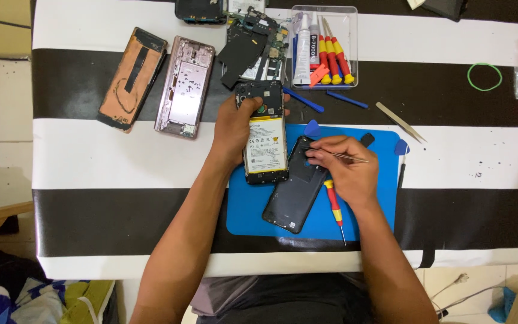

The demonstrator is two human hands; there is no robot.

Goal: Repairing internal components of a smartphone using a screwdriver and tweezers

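An opened phone [265, 135] with its white and yellow battery showing lies on the blue work mat [367, 210]. My left hand [235, 123] grips its upper left side, thumb over the top part. My right hand [343, 165] holds thin metal tweezers [343, 156], tips pointing left over a dark back cover [295, 192] lying beside the phone. A red and yellow screwdriver [335, 207] lies on the mat under my right wrist.
On the striped table: a pink phone frame [185, 87], an orange-backed panel [132, 78], loose boards [253, 48], a clear tray [325, 45] with screwdrivers and glue, blue pry tools [304, 100], picks [312, 128], spare tweezers [400, 122], a green rubber band [484, 77].
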